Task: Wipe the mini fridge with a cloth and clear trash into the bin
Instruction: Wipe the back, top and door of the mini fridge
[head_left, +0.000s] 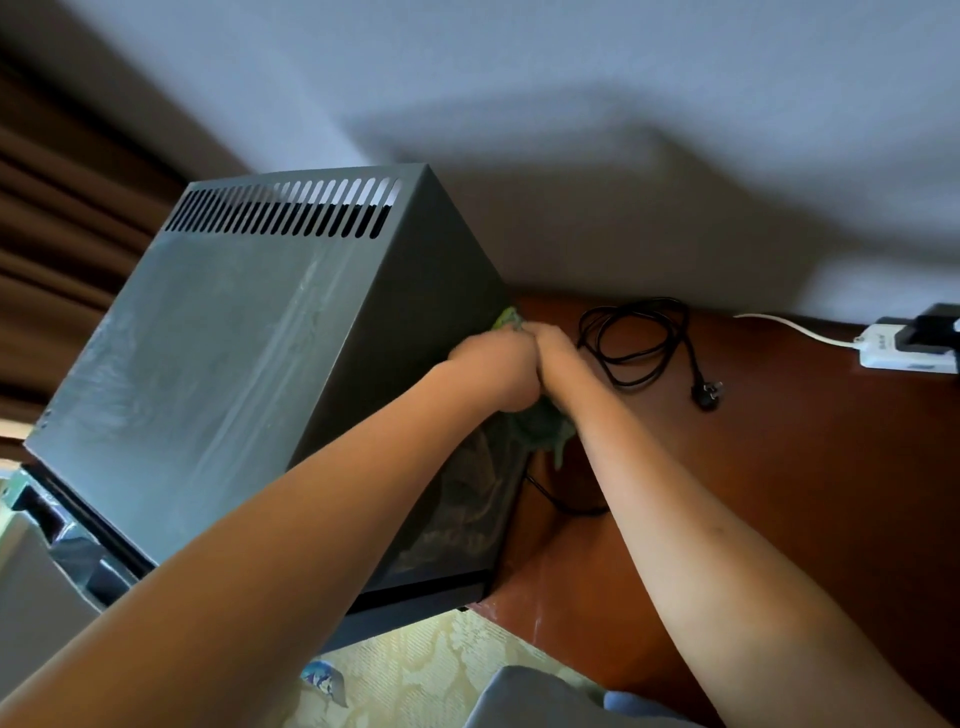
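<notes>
A green cloth (540, 426) is being gripped by both hands, the left hand (498, 366) and right hand (558, 358) curled together on it, against the fridge (218, 343) side. The cloth is bunching, soft, beside the fridge's smooth grey metal, slotted at the back. A coiled black cord (636, 343) is lying right of the fridge.

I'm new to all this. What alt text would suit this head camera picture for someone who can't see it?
Both hands, left hand and right hand, hold a green cloth against the side of a dark mini fridge. A coiled black power cord, unplugged, lies on the wooden surface beside it.
</notes>
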